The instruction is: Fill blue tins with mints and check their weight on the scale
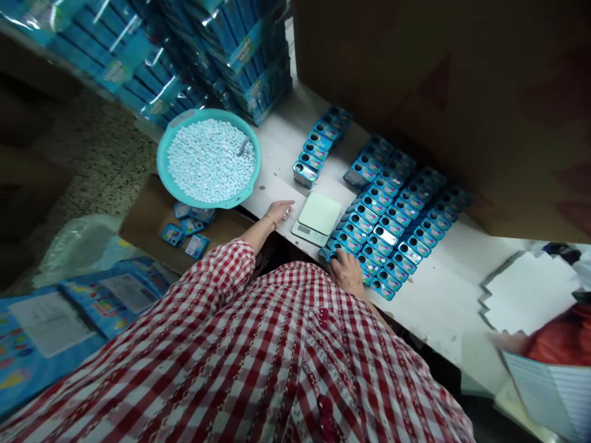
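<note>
At the worktop's (446,292) near edge, our right hand (345,269) touches the tins (385,235) and our left hand (279,212) is beside the scale (320,211); we cannot tell whether either grip holds anything.

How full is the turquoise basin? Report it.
Nearly full: in the basin, white pieces hide the bottom and rise close to its top.

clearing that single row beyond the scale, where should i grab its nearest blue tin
Probably pinch the nearest blue tin by its two narrow ends, coming down from the near side, just past the digital scale. Those ends look free, while the next blue tin stands close behind its far long side.
</note>
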Tool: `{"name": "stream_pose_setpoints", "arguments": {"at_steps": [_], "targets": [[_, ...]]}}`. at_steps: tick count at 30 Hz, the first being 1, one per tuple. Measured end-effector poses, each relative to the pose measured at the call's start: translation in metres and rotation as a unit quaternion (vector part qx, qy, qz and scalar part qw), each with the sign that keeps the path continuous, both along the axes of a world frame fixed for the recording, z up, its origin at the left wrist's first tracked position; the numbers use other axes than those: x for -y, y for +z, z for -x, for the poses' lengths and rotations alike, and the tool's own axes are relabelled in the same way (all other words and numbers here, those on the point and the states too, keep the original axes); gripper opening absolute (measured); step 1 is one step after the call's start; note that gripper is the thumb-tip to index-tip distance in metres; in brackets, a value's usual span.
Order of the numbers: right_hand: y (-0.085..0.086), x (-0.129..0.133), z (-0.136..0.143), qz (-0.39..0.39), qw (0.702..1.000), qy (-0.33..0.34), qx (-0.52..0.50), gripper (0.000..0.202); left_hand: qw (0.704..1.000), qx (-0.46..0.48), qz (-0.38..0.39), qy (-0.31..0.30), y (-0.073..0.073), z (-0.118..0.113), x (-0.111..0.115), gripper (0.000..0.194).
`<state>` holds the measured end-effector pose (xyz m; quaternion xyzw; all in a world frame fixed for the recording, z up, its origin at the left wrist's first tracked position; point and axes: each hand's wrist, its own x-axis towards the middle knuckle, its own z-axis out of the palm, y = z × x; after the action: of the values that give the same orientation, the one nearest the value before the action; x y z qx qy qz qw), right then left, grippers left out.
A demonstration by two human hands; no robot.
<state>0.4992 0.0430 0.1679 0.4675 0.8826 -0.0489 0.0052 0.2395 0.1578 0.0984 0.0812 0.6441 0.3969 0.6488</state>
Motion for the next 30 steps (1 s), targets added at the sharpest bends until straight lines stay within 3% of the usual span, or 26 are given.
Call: {"name": "stream_pose_setpoints", "arguments": {"at_steps": [3,5,9,12,16,20,22,24,26,28,30], "targets": [[0.027,-0.023,0.01,-0.008,0.998,0.03,-0.052,0.022,0.99,0.108,0.016,0.092,0.016,0.011,0.03,0.006],[0.036,-0.048,0.026,-0.002,0.997,0.053,-0.064,0.026,0.976,0.174,0.036,0.126,0.027,0.013,0.05,0.006],[0.022,-0.095,0.064,0.026,0.997,0.062,-0.032,0.025,0.954,0.257,0.067,0.14,0.044,0.01,0.075,0.012],[0.004,-0.109,0.076,0.039,0.998,0.05,-0.03,0.024,0.95,0.273,0.09,0.121,0.053,0.015,0.079,0.016],[0.0,-0.103,0.059,0.016,0.992,0.0,-0.125,0.027,0.957,0.254,0.09,0.112,0.062,0.029,0.073,0.017],[0.014,-0.089,0.03,-0.051,0.959,-0.145,-0.236,0.028,0.956,0.263,0.077,0.105,0.065,0.034,0.069,0.021],[0.022,-0.077,0.026,-0.061,0.946,-0.179,-0.265,0.028,0.952,0.283,0.069,0.095,0.064,0.031,0.07,0.022],[0.027,-0.061,0.036,-0.031,0.951,-0.149,-0.269,0.028,0.946,0.309,0.07,0.072,0.062,0.025,0.074,0.024],[0.028,-0.043,0.057,0.032,0.967,-0.07,-0.242,0.029,0.938,0.333,0.083,0.043,0.06,0.015,0.079,0.026],[0.024,-0.028,0.08,0.095,0.978,0.002,-0.183,0.032,0.933,0.343,0.104,0.02,0.057,0.005,0.085,0.027],[0.017,-0.019,0.097,0.14,0.983,0.025,-0.113,0.033,0.932,0.337,0.131,0.01,0.054,-0.004,0.091,0.026]]}}
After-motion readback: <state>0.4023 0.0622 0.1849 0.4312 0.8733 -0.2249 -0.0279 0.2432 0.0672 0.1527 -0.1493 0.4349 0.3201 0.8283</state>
